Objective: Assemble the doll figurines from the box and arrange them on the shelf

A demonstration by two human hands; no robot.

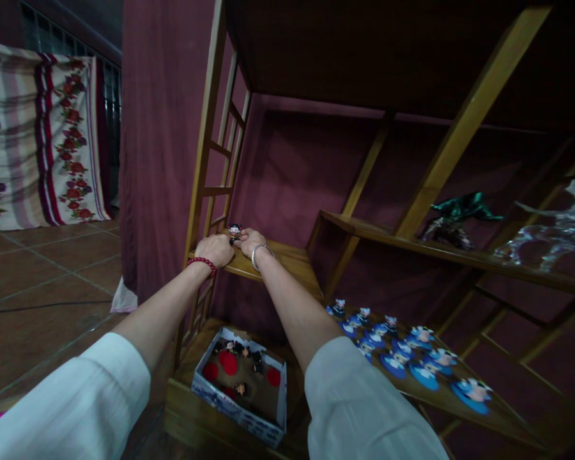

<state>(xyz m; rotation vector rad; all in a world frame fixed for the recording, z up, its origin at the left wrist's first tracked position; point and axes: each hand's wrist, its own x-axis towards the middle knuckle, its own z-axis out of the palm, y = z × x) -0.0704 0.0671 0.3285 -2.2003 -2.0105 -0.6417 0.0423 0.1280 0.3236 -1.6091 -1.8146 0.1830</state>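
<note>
A small black-haired figurine (234, 230) stands upright on the upper left wooden shelf (287, 259), between my hands. My left hand (214, 250), with a red bead bracelet at the wrist, has its fingers curled in at the figurine's left side. From the right, my right hand (250, 241), wearing a silver bangle, pinches its lower part. The fingertips are partly hidden. Below, an open cardboard box (282, 415) holds several small dark figurines and red discs.
Several blue-and-white figurines (395, 359) stand in rows on a lower shelf to the right. A green dragon-like ornament (467, 207) and a clear glass animal (546, 230) sit higher up. Wooden posts (474, 121) divide the unit; a curtain (165, 147) hangs left.
</note>
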